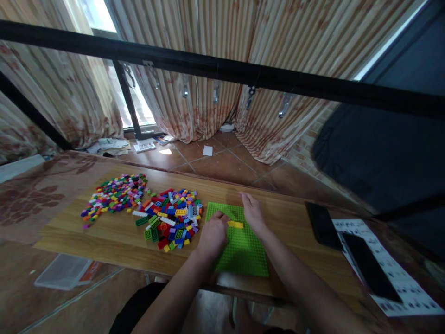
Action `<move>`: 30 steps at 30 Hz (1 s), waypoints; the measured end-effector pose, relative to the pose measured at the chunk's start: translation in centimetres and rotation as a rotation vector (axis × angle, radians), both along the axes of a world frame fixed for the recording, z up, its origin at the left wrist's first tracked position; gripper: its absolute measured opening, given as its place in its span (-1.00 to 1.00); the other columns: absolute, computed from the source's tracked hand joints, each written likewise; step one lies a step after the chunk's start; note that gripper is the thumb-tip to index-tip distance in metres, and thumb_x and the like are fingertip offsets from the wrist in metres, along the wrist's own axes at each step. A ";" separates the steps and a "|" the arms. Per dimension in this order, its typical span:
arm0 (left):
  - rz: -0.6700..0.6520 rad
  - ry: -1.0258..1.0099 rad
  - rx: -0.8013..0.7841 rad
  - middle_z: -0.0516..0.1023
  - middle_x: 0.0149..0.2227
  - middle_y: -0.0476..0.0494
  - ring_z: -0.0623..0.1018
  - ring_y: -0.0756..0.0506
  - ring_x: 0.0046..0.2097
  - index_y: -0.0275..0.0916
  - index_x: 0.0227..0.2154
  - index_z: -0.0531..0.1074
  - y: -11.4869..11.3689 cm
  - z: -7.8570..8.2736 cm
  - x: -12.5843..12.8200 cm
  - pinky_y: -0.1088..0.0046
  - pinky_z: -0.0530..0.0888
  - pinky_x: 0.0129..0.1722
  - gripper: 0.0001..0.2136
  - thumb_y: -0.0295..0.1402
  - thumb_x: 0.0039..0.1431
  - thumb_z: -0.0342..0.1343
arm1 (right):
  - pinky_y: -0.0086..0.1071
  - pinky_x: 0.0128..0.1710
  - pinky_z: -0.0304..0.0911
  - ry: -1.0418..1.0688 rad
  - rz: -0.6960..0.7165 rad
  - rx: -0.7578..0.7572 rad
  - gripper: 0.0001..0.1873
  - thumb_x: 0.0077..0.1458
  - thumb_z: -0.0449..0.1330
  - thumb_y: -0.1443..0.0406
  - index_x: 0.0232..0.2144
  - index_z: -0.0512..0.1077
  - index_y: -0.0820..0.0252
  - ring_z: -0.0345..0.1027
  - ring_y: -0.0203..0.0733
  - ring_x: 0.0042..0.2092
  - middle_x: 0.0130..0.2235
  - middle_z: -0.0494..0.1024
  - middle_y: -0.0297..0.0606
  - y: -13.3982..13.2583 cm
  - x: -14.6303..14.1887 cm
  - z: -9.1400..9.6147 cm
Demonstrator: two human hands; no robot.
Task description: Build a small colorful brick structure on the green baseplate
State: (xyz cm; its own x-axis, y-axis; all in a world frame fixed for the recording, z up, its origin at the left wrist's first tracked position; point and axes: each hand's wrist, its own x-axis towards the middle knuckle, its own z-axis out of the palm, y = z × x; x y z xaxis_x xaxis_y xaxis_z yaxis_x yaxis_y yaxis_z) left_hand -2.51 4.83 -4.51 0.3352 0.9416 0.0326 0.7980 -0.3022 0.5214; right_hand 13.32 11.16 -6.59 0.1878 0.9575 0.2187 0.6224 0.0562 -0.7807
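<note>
A bright green studded baseplate point(245, 257) lies on the wooden table in front of me. On its upper part sits a yellow brick point(236, 225). My left hand point(212, 234) is over the plate's left side, with fingers curled and pinched at the left end of the yellow brick. The fingertips are partly hidden, so how much of the brick they cover does not show. Above the plate's right edge, my right hand point(253, 212) is held with its fingers stretched out, holding nothing, its palm side turned toward the brick.
A pile of mixed larger bricks point(170, 220) lies left of the plate, and a heap of small bricks point(118, 192) is farther left. To the right are a black phone point(323, 225), another dark device point(370, 266) and a printed sheet point(410, 290). A black bar point(208, 65) crosses above.
</note>
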 end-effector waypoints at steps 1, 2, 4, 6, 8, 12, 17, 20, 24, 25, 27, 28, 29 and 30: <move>-0.007 -0.002 0.006 0.47 -0.20 -0.14 0.51 -0.07 -0.21 -0.24 -0.29 0.46 0.0 0.0 0.0 0.45 0.43 -0.18 -0.79 -0.50 0.22 -0.09 | -0.30 0.02 0.26 -0.024 0.007 -0.014 -0.52 0.29 -0.18 0.13 -0.09 0.47 0.17 0.43 -0.18 -0.01 -0.04 0.58 -0.15 0.0 -0.3 0.1; -0.014 -0.004 0.012 0.47 -0.21 -0.14 0.51 -0.07 -0.22 -0.24 -0.30 0.46 0.1 0.0 -0.1 0.44 0.43 -0.18 -0.79 -0.51 0.22 -0.08 | -0.30 0.02 0.25 -0.054 0.012 -0.029 -0.54 0.29 -0.17 0.15 -0.09 0.47 0.17 0.42 -0.17 0.00 -0.04 0.58 -0.16 0.0 -0.7 0.3; -0.023 -0.003 0.016 0.47 -0.22 -0.15 0.51 -0.08 -0.22 -0.25 -0.30 0.47 0.1 0.0 -0.1 0.43 0.43 -0.19 -0.80 -0.51 0.21 -0.08 | -0.28 0.03 0.22 -0.128 0.016 -0.062 -0.57 0.29 -0.14 0.19 -0.10 0.48 0.18 0.40 -0.15 0.00 -0.05 0.58 -0.15 0.0 -1.4 0.6; -0.026 0.004 0.010 0.47 -0.23 -0.16 0.51 -0.09 -0.22 -0.26 -0.31 0.47 0.1 0.1 -0.1 0.43 0.44 -0.19 -0.79 -0.52 0.20 -0.08 | -0.26 0.06 0.17 -0.211 0.016 -0.091 -0.59 0.28 -0.12 0.21 -0.10 0.48 0.20 0.37 -0.11 0.02 -0.04 0.57 -0.12 -0.1 -2.2 0.9; -0.026 0.010 0.007 0.47 -0.23 -0.18 0.51 -0.10 -0.21 -0.27 -0.32 0.47 0.1 0.1 -0.1 0.42 0.44 -0.19 -0.79 -0.52 0.20 -0.08 | -0.23 0.08 0.12 -0.294 0.007 -0.112 -0.60 0.29 -0.12 0.22 -0.08 0.47 0.20 0.31 -0.09 0.06 -0.01 0.54 -0.11 -0.3 -3.0 1.0; -0.022 0.011 0.015 0.48 -0.23 -0.20 0.51 -0.11 -0.20 -0.27 -0.34 0.47 0.1 0.1 -0.1 0.41 0.44 -0.18 -0.80 -0.51 0.19 -0.07 | -0.15 0.07 0.04 -0.445 -0.032 -0.133 -0.61 0.29 -0.10 0.21 -0.01 0.43 0.17 0.21 -0.01 0.10 0.09 0.44 -0.11 -0.6 -3.9 0.8; -0.020 -0.039 -0.003 0.49 -0.23 -0.18 0.53 -0.11 -0.19 -0.25 -0.36 0.48 0.3 0.1 -0.1 0.41 0.44 -0.15 -0.79 -0.52 0.18 -0.08 | -0.11 0.06 -0.01 -0.590 -0.075 -0.125 -0.61 0.29 -0.10 0.24 0.04 0.38 0.18 0.14 0.03 0.12 0.17 0.35 -0.11 -1.1 -3.9 0.4; 0.007 -0.079 -0.030 0.50 -0.25 -0.19 0.54 -0.12 -0.19 -0.25 -0.36 0.49 0.5 0.0 -0.2 0.40 0.44 -0.15 -0.80 -0.51 0.16 -0.05 | -0.11 0.05 -0.04 -0.658 -0.095 -0.107 -0.62 0.30 -0.11 0.25 0.03 0.36 0.19 0.14 0.03 0.10 0.13 0.38 -0.09 -1.4 -4.0 0.3; 0.087 -0.151 -0.052 0.53 -0.24 -0.21 0.54 -0.14 -0.15 -0.28 -0.27 0.49 0.8 -0.3 -0.5 0.38 0.44 -0.11 -0.76 -0.59 0.04 0.00 | -0.10 0.03 -0.04 -0.735 -0.101 -0.094 -0.64 0.31 -0.12 0.26 0.01 0.36 0.20 0.16 0.03 0.06 0.04 0.44 -0.07 -1.7 -4.3 0.6; 0.103 -0.175 -0.061 0.54 -0.24 -0.20 0.54 -0.14 -0.15 -0.30 -0.23 0.48 0.9 -0.3 -0.6 0.38 0.44 -0.11 -0.72 -0.62 0.00 0.00 | -0.10 0.03 -0.04 -0.752 -0.100 -0.095 -0.65 0.31 -0.12 0.26 0.00 0.37 0.20 0.16 0.04 0.06 0.02 0.44 -0.06 -1.7 -4.4 0.7; 0.126 -0.213 -0.081 0.55 -0.23 -0.20 0.54 -0.12 -0.17 -0.32 -0.19 0.46 1.0 -0.4 -0.8 0.40 0.44 -0.12 -0.66 -0.66 -0.04 -0.02 | -0.10 0.02 -0.03 -0.781 -0.095 -0.096 -0.65 0.30 -0.12 0.27 -0.01 0.37 0.20 0.17 0.04 0.05 0.01 0.45 -0.06 -1.8 -4.5 1.0; 0.135 -0.224 -0.087 0.56 -0.24 -0.20 0.54 -0.12 -0.18 -0.33 -0.19 0.46 1.0 -0.3 -0.9 0.40 0.44 -0.12 -0.66 -0.66 -0.04 -0.02 | -0.09 0.02 -0.04 -0.794 -0.091 -0.096 -0.65 0.30 -0.12 0.28 -0.01 0.36 0.20 0.17 0.04 0.04 0.00 0.45 -0.06 -1.9 -4.6 1.1; 0.143 -0.228 -0.089 0.56 -0.24 -0.21 0.54 -0.12 -0.18 -0.33 -0.20 0.46 1.0 -0.3 -0.9 0.40 0.43 -0.12 -0.67 -0.66 -0.03 -0.02 | -0.08 0.03 -0.04 -0.805 -0.087 -0.097 -0.65 0.30 -0.13 0.29 -0.01 0.36 0.20 0.17 0.04 0.04 0.00 0.45 -0.06 -2.0 -4.6 1.3; 0.152 -0.227 -0.091 0.56 -0.24 -0.21 0.54 -0.12 -0.17 -0.33 -0.21 0.46 1.0 -0.2 -0.9 0.40 0.43 -0.12 -0.69 -0.65 -0.02 -0.02 | -0.08 0.03 -0.04 -0.815 -0.082 -0.098 -0.65 0.30 -0.14 0.30 -0.01 0.36 0.20 0.17 0.04 0.04 0.00 0.45 -0.06 -2.0 -4.7 1.4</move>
